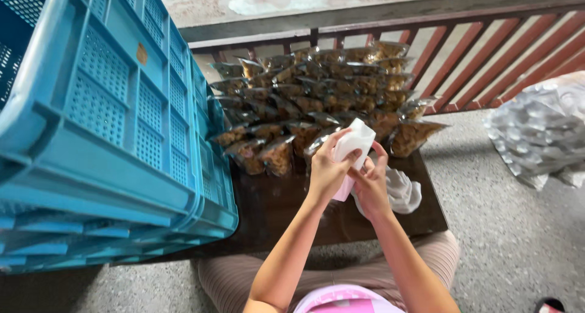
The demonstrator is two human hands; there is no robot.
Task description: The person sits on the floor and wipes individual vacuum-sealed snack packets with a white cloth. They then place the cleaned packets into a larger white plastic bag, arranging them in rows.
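Hands, left (pixel 326 170) and right (pixel 370 188), both grip a white bag (pixel 352 145), its long axis upright, tilted right.

A low dark table (pixel 268 209) stands on a speckled grey floor (pixel 506 227). On its far half lie rows of clear snack bags (pixel 317 99), packed close and overlapping, reaching back to a red railing. A white cloth (pixel 405 194) lies on its right near edge. Stacked blue crates (pixel 116 136) cover its left end. A heap of clear bags (pixel 542 130) lies on the floor to the right.
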